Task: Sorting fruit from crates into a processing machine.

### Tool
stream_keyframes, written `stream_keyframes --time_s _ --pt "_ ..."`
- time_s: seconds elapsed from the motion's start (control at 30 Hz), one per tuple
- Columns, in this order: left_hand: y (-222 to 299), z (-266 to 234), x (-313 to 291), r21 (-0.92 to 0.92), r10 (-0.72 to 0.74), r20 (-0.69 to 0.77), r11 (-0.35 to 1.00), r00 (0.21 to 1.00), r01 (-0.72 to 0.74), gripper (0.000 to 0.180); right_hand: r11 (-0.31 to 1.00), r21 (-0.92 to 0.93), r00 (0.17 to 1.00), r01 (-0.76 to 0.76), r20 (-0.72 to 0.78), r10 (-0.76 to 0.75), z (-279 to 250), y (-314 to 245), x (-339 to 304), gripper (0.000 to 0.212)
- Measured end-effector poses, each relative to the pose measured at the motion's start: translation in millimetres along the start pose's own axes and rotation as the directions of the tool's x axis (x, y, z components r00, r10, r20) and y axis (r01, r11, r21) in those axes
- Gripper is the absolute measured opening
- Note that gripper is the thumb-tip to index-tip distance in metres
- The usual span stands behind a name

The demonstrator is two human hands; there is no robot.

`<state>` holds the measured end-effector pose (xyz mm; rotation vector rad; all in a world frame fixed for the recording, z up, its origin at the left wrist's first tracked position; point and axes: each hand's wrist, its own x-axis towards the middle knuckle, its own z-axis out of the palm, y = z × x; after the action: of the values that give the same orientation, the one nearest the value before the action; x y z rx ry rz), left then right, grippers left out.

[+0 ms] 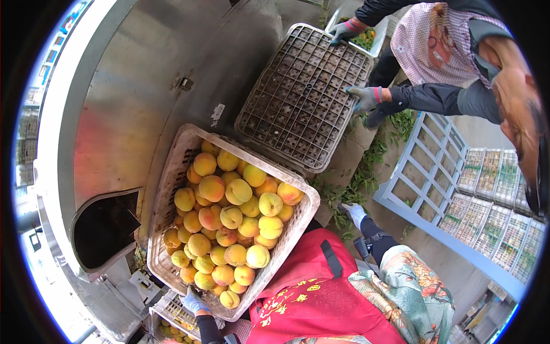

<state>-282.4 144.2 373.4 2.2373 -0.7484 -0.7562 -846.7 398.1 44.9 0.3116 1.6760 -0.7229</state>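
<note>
Yellow-red peaches [232, 218] crowd the pale crate [162, 215], left of centre, its long axis running near-left to far-right. The left hand [193, 301] touches its near end; whether it pinches, I cannot tell. The right hand [353, 214] hangs apart, right, finger state unclear. A lower crate [164, 314], near left, holds more fruit.

Head camera: left one of a side-by-side pair on the person's head, facing steeply down past the red apron [326, 292]
Fruit crate [312, 202]: close under the lens, near the middle, its open top seen from above
Metal panel [143, 69]: near on the left, its edge bowed by the fisheye
Co-worker [444, 40]: farther off over on the right, also caught from above
Stacked crates [487, 229]: far right, seen slantwise near the round view's dark rim
</note>
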Motion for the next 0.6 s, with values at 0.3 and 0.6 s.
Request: stream_keyframes --time_s 0.3,0.6 --pt "36.2 29.3 -36.3 0.071 -0.055 -0.091 0.996 0.994 0.061 0.033 0.844 -0.512 0.987 0.157 0.104 -0.121 30.0 -65.9 -48.5 0.059" --pt "9.9 28.3 12.3 0.129 -0.043 -0.036 0.991 0.998 0.047 0.032 0.959 -0.219 0.984 0.178 0.015 -0.179 55.4 -8.4 -46.2 0.047"
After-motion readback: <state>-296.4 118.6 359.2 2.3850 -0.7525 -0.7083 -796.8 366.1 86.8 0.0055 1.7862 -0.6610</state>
